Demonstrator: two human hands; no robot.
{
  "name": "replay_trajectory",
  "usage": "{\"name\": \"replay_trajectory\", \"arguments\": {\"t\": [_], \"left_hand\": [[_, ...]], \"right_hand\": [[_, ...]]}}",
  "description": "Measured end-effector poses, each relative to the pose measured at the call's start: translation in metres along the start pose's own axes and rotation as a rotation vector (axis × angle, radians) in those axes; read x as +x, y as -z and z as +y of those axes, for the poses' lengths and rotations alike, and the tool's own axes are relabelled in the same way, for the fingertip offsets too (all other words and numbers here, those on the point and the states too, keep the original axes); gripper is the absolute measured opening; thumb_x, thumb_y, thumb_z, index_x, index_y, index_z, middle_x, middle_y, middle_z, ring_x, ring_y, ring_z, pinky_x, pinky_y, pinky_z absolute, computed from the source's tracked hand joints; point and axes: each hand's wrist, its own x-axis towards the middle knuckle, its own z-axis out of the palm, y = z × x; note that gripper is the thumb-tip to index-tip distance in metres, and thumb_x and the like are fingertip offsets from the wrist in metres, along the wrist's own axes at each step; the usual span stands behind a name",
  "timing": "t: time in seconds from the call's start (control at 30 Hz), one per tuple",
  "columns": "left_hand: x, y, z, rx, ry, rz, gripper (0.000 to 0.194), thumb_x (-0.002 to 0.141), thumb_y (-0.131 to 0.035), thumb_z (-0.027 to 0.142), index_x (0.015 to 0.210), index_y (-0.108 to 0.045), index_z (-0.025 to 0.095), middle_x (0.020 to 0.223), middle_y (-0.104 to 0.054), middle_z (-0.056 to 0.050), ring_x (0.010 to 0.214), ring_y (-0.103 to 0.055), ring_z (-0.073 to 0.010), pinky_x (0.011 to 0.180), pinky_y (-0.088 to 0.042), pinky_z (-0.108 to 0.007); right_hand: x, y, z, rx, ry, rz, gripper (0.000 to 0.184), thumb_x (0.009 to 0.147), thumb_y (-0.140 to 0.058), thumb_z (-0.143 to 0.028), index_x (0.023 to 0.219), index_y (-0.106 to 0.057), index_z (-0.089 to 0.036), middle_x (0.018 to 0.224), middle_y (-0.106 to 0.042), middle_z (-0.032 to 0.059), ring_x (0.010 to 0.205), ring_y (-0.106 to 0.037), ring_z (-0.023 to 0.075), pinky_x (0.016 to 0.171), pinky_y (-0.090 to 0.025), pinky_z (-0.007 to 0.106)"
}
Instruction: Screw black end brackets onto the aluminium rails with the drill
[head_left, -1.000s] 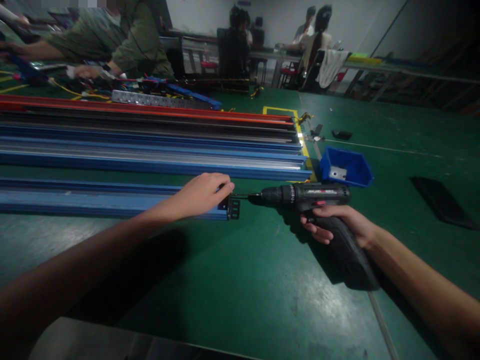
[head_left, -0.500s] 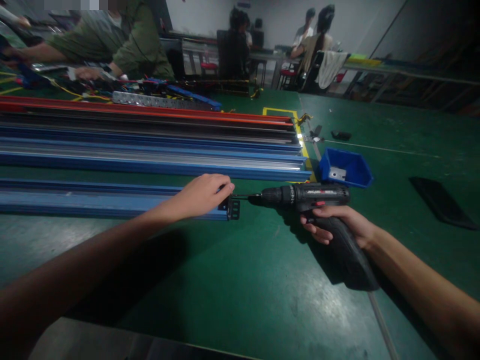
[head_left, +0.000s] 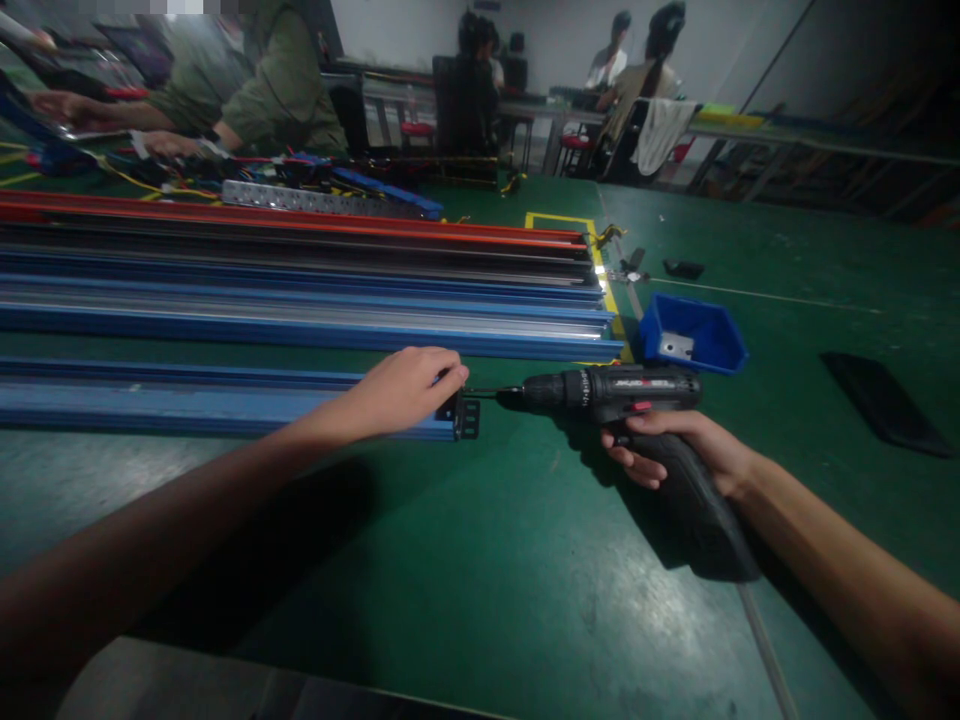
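Observation:
My right hand (head_left: 675, 450) is wrapped round the grip of a black cordless drill (head_left: 637, 388), index finger at the trigger. The drill lies level, its long thin bit (head_left: 491, 392) pointing left and reaching the end of a blue metal rail (head_left: 187, 400). At that end sits a black slotted end bracket (head_left: 469, 420). My left hand (head_left: 411, 388) is closed over the bracket and rail end, thumb and fingers pinched near the bit's tip. The exact meeting point of tip and bracket is hidden by my fingers.
Behind lie several blue, black and red rails (head_left: 300, 320) side by side. A blue bin (head_left: 694, 335) with a metal piece stands beyond the drill. A black flat object (head_left: 885, 405) lies right. Across the green table (head_left: 525, 580), a person in a green sleeve (head_left: 292, 90) works among wires.
Both hands, the drill and the rail hold nearly the same position. Across the table, the other person's hand and arm have shifted slightly.

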Motion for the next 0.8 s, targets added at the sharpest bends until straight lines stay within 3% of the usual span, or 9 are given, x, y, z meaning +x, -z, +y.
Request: {"name": "replay_trajectory", "arguments": {"t": [0.8], "left_hand": [[0.0,0.0007,0.0003,0.0,-0.003,-0.005,0.042,0.103,-0.036,0.042,0.085,-0.065,0.018,0.088,-0.07,-0.005,0.079,-0.061,-0.0195,0.071,-0.039,-0.031]], "right_hand": [[0.0002,-0.0011,-0.0009,0.009,-0.013,-0.001,0.024,0.088,-0.068,-0.026,0.098,-0.073,-0.005,0.076,-0.066,0.0065,0.05,-0.054,0.0068,0.052,-0.053,0.02]]}}
